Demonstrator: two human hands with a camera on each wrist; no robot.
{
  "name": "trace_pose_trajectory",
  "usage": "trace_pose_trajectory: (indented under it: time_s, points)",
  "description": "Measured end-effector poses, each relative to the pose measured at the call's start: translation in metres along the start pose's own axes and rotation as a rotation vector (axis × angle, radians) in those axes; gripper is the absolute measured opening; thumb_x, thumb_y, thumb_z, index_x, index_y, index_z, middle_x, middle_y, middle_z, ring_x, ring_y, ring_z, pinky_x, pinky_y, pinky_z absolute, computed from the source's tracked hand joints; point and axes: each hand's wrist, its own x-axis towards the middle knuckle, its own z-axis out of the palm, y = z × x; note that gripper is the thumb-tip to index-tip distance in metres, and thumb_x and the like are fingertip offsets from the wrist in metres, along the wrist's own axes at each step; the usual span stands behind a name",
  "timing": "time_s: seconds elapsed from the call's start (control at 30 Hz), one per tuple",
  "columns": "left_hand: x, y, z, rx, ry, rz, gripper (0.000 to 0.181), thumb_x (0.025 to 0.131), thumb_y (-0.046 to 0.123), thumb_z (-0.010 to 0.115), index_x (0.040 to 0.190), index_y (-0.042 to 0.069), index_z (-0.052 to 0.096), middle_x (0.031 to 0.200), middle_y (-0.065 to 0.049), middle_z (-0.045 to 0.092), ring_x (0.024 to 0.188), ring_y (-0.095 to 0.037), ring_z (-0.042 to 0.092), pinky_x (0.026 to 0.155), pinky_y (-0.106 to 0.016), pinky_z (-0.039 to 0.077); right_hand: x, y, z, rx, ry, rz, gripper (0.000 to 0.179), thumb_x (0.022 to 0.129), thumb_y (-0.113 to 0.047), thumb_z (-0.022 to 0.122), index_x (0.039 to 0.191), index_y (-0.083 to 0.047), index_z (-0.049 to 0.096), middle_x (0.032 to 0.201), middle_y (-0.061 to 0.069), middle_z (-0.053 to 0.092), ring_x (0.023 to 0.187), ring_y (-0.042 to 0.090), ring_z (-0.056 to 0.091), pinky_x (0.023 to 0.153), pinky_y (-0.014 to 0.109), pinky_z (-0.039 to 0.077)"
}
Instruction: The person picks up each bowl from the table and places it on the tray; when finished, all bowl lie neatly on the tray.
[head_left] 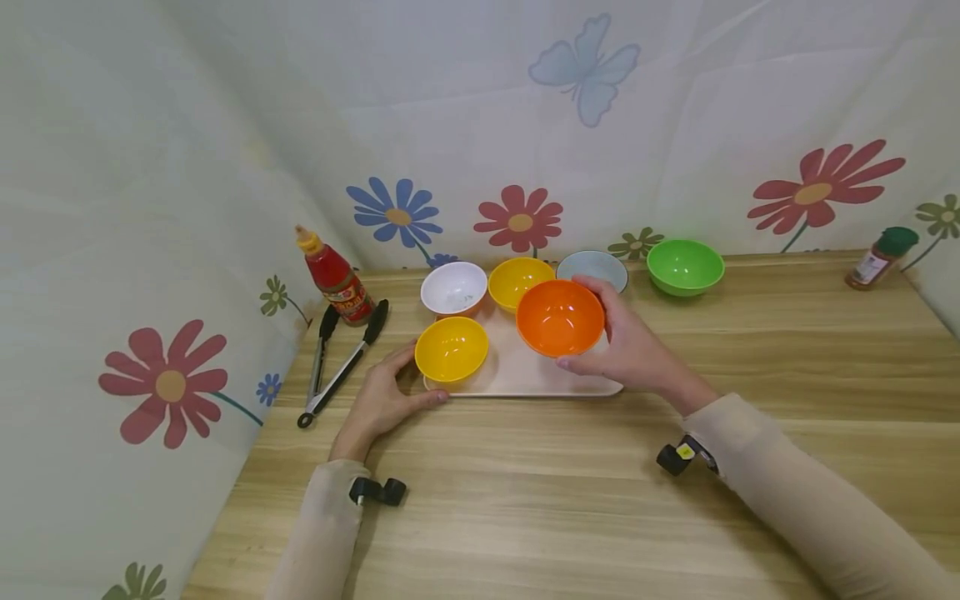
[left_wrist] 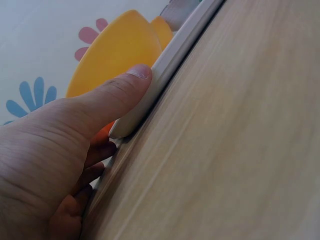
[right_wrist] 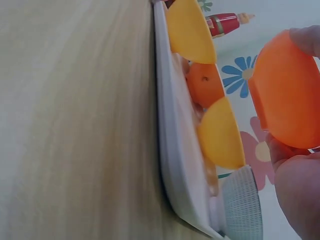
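Note:
An orange bowl is raised above a pale tray, gripped by its right side in my right hand. The right wrist view shows the bowl apart from the tray. My left hand holds the tray's front left corner, thumb along the front edge and fingers round the left end, partly hidden. Just beside that hand, a yellow bowl sits at the tray's front left. Behind it are a white bowl with an orange outside, another yellow bowl and a light grey-blue bowl.
A green bowl stands at the back, right of the tray. On the left, black-and-silver tongs lie by a red sauce bottle. A small green-capped bottle is at the far right. Behind the wooden table hangs a flowered cloth.

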Motion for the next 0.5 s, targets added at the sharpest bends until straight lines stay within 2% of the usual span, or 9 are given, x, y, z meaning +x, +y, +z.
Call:
trace_pose_trajectory:
  time_s: [0.3, 0.5]
  points:
    - [0.001, -0.002, 0.002, 0.005, 0.000, 0.005, 0.101, 0.080, 0.062, 0.098, 0.165, 0.028, 0.055, 0.170, 0.003, 0.053, 0.160, -0.029, 0.047, 0.136, -0.059, 0.031, -0.002, 0.012, 0.011, -0.032, -0.071, 0.122, 0.114, 0.085, -0.033, 0.100, 0.172, -0.021, 0.028, 0.168, -0.001, 0.043, 0.151, 0.028, 0.048, 0.126, 0.060, 0.048]
    - [0.001, -0.002, 0.002, 0.005, 0.004, 0.007, 0.102, 0.080, 0.060, 0.098, 0.165, 0.027, 0.055, 0.171, 0.002, 0.052, 0.161, -0.030, 0.046, 0.136, -0.060, 0.031, -0.004, 0.018, 0.017, -0.037, -0.106, 0.152, 0.113, 0.084, -0.038, 0.101, 0.171, -0.023, 0.030, 0.168, -0.001, 0.044, 0.150, 0.027, 0.049, 0.126, 0.059, 0.047]
